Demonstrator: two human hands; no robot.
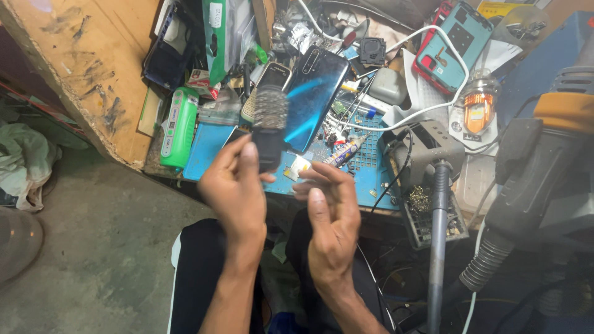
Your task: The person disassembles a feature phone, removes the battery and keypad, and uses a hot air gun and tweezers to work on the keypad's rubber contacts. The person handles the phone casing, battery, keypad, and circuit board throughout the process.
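Observation:
My left hand (236, 185) grips a dark brush (270, 127) by its handle, the bristled head pointing up and blurred. My right hand (331, 210) pinches a small whitish part (300, 167) between fingertips, just right of the brush handle. Both hands hover in front of a blue work mat (365, 164). A dark glossy phone (315, 96) lies face down on the mat behind the brush, next to an older keypad phone (272, 77).
A soldering iron in its stand (438, 204) and a hot-air tool with hose (526, 185) stand at right. A teal phone back frame (451, 43), a green box (179, 127), a glue tube (343, 151) and cables crowd the bench. Wooden panel (93, 62) at left.

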